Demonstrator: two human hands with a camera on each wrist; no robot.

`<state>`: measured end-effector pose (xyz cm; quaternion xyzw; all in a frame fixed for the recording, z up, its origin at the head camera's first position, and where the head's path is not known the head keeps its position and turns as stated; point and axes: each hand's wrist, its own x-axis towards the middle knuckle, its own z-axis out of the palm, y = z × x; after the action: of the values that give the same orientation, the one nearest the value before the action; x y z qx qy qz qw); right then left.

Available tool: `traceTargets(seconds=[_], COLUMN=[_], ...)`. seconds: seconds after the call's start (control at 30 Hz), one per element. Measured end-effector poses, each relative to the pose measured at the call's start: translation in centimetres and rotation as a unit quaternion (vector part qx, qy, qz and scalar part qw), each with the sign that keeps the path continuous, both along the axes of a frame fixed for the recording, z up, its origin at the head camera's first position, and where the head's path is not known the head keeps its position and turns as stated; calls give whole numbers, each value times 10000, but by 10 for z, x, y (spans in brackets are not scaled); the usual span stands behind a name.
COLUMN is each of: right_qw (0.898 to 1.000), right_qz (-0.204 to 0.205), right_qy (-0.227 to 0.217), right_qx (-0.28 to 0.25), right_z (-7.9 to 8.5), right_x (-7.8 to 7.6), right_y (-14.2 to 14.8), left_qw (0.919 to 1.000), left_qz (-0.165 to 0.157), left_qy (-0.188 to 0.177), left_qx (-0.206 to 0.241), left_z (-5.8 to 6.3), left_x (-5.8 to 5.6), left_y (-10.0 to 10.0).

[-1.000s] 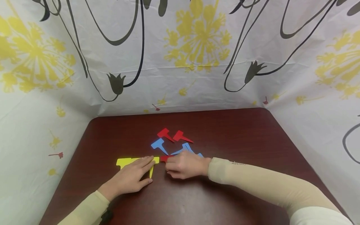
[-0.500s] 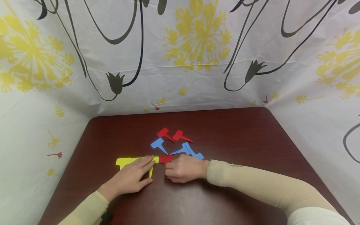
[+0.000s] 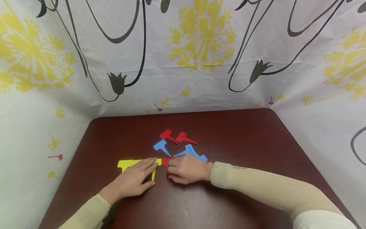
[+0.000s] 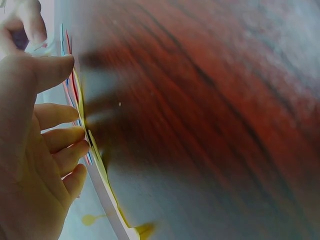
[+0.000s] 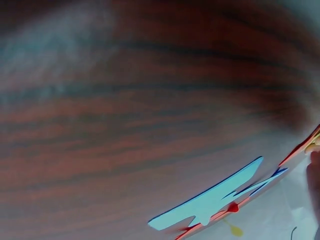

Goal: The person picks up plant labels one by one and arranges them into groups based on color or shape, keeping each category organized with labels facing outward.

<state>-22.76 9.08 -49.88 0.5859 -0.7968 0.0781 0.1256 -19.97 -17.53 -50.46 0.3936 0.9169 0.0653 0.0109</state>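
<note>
Resting straight-fingered with left hand across yellow tags on the surface; pinching with nearer right hand the red tag at their right end, stem bodyward.

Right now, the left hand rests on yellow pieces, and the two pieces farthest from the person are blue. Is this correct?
Not quite: the head view shows the two farthest pieces are red, not blue. The left hand does rest on yellow pieces.
</note>
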Motion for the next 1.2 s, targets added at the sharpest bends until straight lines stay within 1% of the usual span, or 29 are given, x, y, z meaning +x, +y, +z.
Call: traceTargets(seconds=[0.13,0.23,0.5,0.73,0.87,0.97,1.07,1.2], right_qw=[9988,9976,9961,9966,9967,9967,9957,9931], right_qz=[-458,-599,-706,-674,-670,-738,-899,-1147], right_qy=[-38,-85,-259,-188,-108,-92,-140,-37], right_qx=[174,324,461,437,442,327,191,224], right_z=[-4,-6,-9,-9,-8,-8,-9,-11], right_x=[-3,-3,0,-2,-4,-6,-10,-16], right_y=[0,0,1,0,0,0,0,2], left_qw=[9999,9999,10000,9999,9999,9998,9996,9990], left_qz=[-113,-142,-23,6,-85,-152,-195,-359], left_qy=[10,10,65,111,107,109,138,171], left_qx=[35,75,53,39,71,76,130,214], left_z=[1,1,-1,-1,-1,0,2,4], left_x=[0,1,1,0,-1,-1,0,0], left_y=[0,0,-1,-1,-1,1,5,16])
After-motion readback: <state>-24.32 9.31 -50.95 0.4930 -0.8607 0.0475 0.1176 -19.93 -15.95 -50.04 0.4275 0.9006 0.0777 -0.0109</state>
